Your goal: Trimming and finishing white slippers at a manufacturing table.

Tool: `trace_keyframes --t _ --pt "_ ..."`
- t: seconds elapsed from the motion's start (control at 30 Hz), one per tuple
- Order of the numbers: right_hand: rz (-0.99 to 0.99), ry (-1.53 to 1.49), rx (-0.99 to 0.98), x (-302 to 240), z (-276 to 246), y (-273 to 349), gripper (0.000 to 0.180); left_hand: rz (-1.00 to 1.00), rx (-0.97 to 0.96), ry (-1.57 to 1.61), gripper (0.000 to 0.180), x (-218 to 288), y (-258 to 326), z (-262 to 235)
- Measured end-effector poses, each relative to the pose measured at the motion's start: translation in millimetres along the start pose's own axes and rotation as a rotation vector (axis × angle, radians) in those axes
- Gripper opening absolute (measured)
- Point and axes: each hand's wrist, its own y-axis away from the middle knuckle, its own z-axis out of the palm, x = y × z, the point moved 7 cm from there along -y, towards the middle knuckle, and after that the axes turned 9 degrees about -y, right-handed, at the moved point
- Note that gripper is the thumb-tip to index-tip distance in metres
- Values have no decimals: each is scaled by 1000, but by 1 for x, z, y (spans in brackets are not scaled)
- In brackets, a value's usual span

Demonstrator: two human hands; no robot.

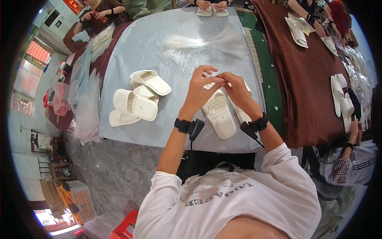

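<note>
**Two hands pinched together over a pair of white slippers**

The big grey-blue table (167, 47) fills the middle of the room, its cloth running away from the person toward others seated at the far end. To the right stands a second table in a dark brown cover (306, 79), with more white slippers laid along it and other people's hands at work there.

On the left of the grey-blue cloth sits a loose heap of white slippers (137, 99), well apart from the hands.

Directly before the person lies the pair of slippers (218, 113), side by side and touching, long axes running from the near table edge away and slightly leftward, the open-toe end under the hands. They look light, soft and bendable, foam-like; I'd judge the strap or sole edge the easy place to take hold.

The left hand (201, 89) and right hand (238, 89) meet fingertip to fingertip just above the slippers' far ends. Both are curled closed in a pinch, but what they pinch is too small to tell.
</note>
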Motion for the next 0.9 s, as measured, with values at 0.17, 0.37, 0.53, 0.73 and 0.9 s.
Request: trace_keyframes --t 0.17,0.37,0.53,0.73,0.9 --pt "-13 -43 105 1 -14 10 10 12 -108 21 43 -19 -9 7" --pt "-62 -39 206 -41 -22 29 5 -2 -439 -238 39 -141 -19 47" --pt "-80 -377 335 -64 -48 71 12 -28 -403 -407 36 -171 -44 58" --pt "-134 -379 476 -69 -86 98 14 38 -370 -590 35 -180 -53 39" --pt "-47 -347 561 -67 -97 111 16 -56 -410 -426 32 -123 -46 21"
